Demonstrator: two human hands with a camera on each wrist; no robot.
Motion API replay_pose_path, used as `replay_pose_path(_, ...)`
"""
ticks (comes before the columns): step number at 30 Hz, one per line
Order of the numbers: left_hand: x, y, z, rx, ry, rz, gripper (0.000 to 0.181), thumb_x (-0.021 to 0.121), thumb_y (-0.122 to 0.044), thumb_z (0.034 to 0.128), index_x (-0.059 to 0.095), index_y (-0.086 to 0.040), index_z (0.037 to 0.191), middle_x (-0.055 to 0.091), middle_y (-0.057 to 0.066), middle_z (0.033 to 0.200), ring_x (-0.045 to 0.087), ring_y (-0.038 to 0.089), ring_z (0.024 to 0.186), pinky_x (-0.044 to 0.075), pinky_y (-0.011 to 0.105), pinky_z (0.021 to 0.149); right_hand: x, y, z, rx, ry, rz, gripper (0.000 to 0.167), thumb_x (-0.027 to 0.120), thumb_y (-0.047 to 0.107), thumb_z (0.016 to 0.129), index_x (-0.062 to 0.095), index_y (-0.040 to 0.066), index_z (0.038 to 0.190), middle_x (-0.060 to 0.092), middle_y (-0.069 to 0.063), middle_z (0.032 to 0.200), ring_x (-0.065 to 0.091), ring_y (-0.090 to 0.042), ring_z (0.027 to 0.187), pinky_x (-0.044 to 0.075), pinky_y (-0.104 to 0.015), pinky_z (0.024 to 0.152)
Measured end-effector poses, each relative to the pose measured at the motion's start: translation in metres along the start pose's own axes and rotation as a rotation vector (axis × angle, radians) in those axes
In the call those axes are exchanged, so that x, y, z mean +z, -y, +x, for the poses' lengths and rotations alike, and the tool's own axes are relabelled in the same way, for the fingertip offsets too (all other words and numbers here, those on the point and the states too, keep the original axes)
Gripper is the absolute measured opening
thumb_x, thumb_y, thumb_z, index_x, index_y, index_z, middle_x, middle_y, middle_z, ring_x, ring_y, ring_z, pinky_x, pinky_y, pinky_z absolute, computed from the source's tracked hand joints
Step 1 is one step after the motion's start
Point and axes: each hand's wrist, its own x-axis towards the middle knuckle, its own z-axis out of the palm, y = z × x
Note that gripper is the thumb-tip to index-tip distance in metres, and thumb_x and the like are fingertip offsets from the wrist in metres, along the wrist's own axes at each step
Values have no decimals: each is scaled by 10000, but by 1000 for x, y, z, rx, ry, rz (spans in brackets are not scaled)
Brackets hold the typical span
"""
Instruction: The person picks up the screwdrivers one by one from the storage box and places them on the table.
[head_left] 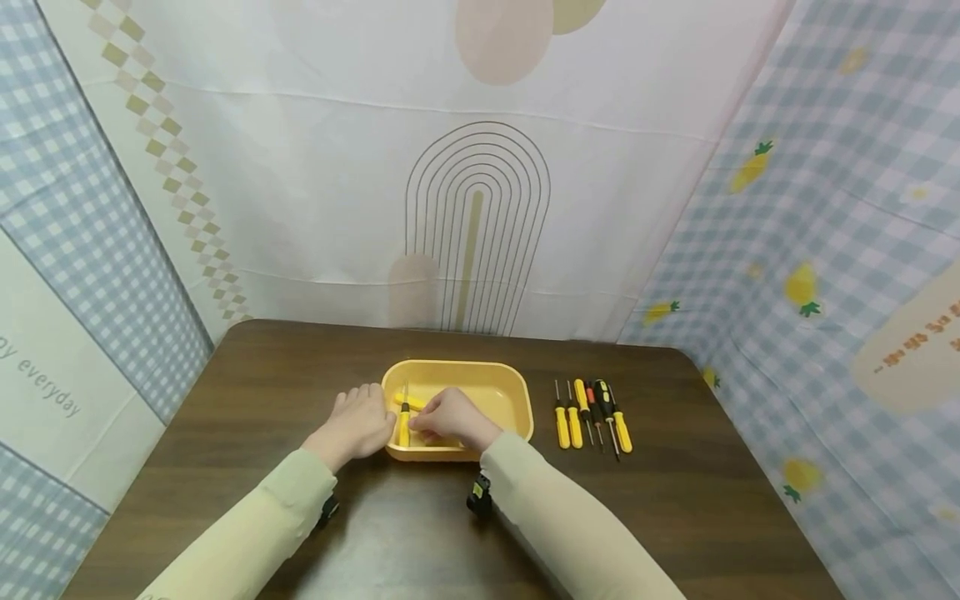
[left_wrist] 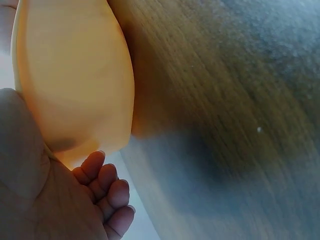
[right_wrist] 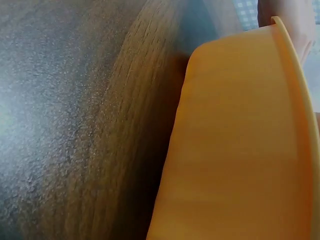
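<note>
A yellow tray (head_left: 487,453) lies on the table; its outer wall fills much of the left wrist view (left_wrist: 75,70) and the right wrist view (right_wrist: 235,140). My left hand (head_left: 363,419) grips its left end, thumb by the rim and fingers (left_wrist: 117,192) against the outside. Reaching inside, my right hand (head_left: 453,418) has its fingertips at the handle of a yellow screwdriver (head_left: 404,427) and appears to pinch it. That screwdriver's shaft points away from me. Another yellow handle (head_left: 411,402) lies crosswise behind it. My right palm hides part of the tray floor.
Right of the tray, several screwdrivers lie side by side on the dark wooden table (head_left: 300,367): yellow-handled ones (head_left: 562,427), a red and black one (head_left: 593,403) and a black one (head_left: 603,398). Patterned cloths (head_left: 322,192) hang behind and beside the table.
</note>
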Motion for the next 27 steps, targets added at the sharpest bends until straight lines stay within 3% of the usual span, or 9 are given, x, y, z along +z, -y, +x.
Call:
replay_pose_path(8,5,-3,1,-3,2,-2,409,472,-307,939,473,60,1118,500,152,995,476,324,957,338,493,848,7,0,4,32,-2,-45,225,809,160,771,708,-8,661,633,-80,589,525,-128,479,441,-248,482)
replay_pose_path(15,9,-6,0,-5,-2,-9,378,468,-303,933,482,46,1076,490,136,960,477,314,938,341,478,823,11,-4,7,96,-12,-77,193,820,166,758,698,39,679,653,-64,624,591,-143,517,492,-269,526)
replay_pose_path(21,10,-6,0,-4,1,-11,377,472,-301,931,485,49,1069,493,141,955,480,325,940,338,477,819,13,-8,9,122,-4,-29,169,809,116,762,695,23,679,662,-75,635,622,-148,542,519,-275,543)
replay_pose_path(27,4,-2,0,-19,-16,-21,356,477,-298,935,475,38,1053,489,138,957,472,319,937,336,471,813,11,-4,11,98,7,18,144,799,102,764,710,9,699,666,-80,653,615,-141,555,522,-269,557)
